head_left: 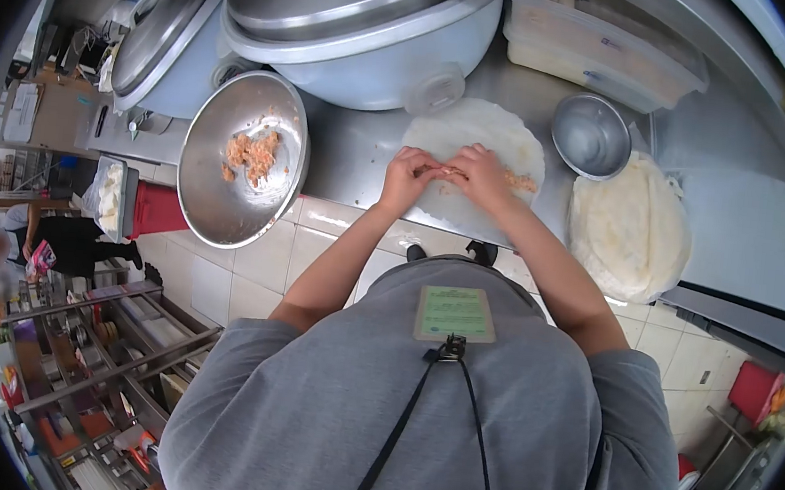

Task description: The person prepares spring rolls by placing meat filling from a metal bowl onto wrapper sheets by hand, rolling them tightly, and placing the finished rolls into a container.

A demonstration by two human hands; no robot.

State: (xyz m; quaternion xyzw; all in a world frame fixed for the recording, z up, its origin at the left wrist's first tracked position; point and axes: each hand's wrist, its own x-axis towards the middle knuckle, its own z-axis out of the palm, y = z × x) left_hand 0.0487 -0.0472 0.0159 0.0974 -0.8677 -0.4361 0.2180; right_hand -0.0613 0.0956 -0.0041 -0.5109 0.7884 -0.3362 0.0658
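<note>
A thin, round, whitish wrapper sheet [480,121] lies flat on the steel counter in front of me. Across its near half runs a line of orange-pink minced filling [519,181]. My left hand [405,180] and my right hand [480,175] meet over the sheet, fingertips closed together on the left part of that filling. Part of what they pinch is hidden under the fingers. On the left, a big steel bowl [198,155] tilts toward me with a clump of the same filling [252,156] inside. A stack of wrapper sheets [628,235] sits to the right.
Behind the sheet stand large lidded tubs [371,78] and a translucent plastic box [609,53]. A small metal bowl [592,137] touches the wrapper stack. At far left, another person [62,242] stands near a red bin [158,210]. Shelving [118,351] fills the lower left.
</note>
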